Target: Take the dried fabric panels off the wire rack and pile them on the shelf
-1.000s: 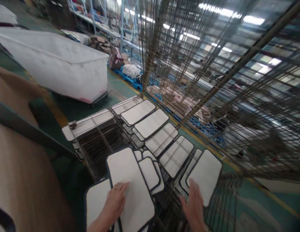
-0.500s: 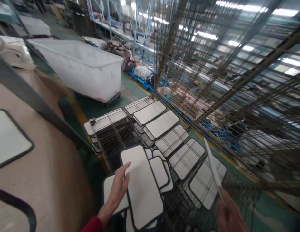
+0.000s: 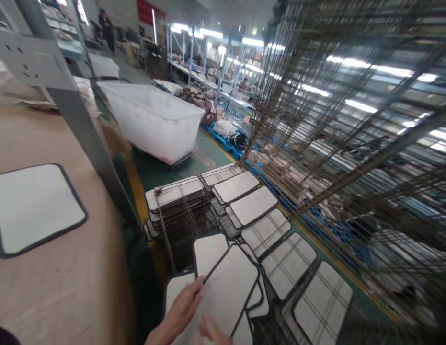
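Observation:
My left hand [image 3: 185, 303] pinches the left edge of a white panel with dark edging [image 3: 232, 275], which lies at an angle over other such panels. Low in the view, my right hand [image 3: 212, 330] is blurred and overlaps the lower part of this panel; its fingers are smeared by motion. Beneath it, another white panel [image 3: 209, 251] shows its upper end. More white panels [image 3: 254, 205] rest in rows on the wire rack, some under thin wires.
A brown-covered table [image 3: 97, 268] at the left bears a white panel [image 3: 38, 208]. A metal post [image 3: 89, 143] slants beside it. Beyond are a white bin [image 3: 154, 117] and blue crates [image 3: 223, 139]. Raised wire shelves [image 3: 337, 177] fill the right; a person [image 3: 107, 29] stands far back.
My right hand has come from the far right to the middle, beside my left hand. An angled panel now lies across the stack. The view has tilted up and turned left.

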The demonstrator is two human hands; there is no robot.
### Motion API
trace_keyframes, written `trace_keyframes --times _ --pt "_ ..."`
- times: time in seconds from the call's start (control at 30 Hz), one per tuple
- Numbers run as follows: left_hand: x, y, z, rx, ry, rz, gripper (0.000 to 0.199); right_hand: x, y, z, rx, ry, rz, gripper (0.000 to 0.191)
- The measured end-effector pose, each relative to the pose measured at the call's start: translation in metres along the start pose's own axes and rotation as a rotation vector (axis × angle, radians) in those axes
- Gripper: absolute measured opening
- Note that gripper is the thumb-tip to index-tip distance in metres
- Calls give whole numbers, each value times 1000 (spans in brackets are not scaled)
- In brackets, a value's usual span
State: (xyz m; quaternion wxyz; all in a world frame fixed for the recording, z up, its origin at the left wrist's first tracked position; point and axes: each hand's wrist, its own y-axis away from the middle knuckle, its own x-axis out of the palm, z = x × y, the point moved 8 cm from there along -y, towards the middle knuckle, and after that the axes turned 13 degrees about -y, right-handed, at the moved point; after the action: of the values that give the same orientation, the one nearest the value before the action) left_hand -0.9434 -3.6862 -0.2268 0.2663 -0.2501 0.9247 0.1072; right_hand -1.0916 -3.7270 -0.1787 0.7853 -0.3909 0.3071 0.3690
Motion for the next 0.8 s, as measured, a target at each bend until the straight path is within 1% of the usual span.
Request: trace_keyframes --times 0.03,0.1,0.13,0.17,0.2,0.27,0.3,0.37,0.4,0.43,0.5,0.53,0.6,0.67,0.73,0.77,0.8 --pt "6 -1 10 -8 -5 -5 42 -10 -19 -27 57 40 -29 53" --pt "11 -7 25 -21 -16 -56 41 -30 -69 -92 225 162 -91 51" --pt "12 -11 32 -31 -21 -92 41 -35 -98 -124 314 239 -100 53" --pt "11 -15 38 -45 -26 -127 40 -36 -127 -152 355 278 -104 57" --pt "9 -20 43 -63 -33 -159 40 -32 -156 -177 377 307 -97 62" --pt "3 -29 51 -84 -40 -222 39 -14 -204 -212 359 313 -67 69" --pt "0 -33 54 -85 -39 -247 38 -4 -222 -226 355 315 -49 70" --pt "-7 -37 60 -94 -20 -291 37 11 -243 -246 355 319 -16 68" --pt "-10 -38 63 -110 -6 -305 37 14 -249 -253 354 319 -3 65" --pt "-13 -38 65 -132 6 -312 37 12 -251 -258 347 317 7 61" --pt "-18 -36 69 -193 29 -312 39 -4 -250 -259 309 308 19 54" --pt "-21 -35 69 -223 45 -309 40 -18 -247 -256 283 301 18 52" --pt "-28 -32 67 -279 84 -303 45 -56 -232 -241 238 289 -6 48" --pt "-40 -29 62 -322 132 -310 50 -98 -204 -213 207 288 -67 43" --pt "-58 -25 52 -335 172 -357 54 -136 -162 -171 135 264 -173 37" --pt "-70 -22 46 -333 182 -406 53 -149 -136 -146 77 239 -211 35" --pt "-83 -19 37 -321 178 -466 52 -157 -108 -120 4 200 -227 34"
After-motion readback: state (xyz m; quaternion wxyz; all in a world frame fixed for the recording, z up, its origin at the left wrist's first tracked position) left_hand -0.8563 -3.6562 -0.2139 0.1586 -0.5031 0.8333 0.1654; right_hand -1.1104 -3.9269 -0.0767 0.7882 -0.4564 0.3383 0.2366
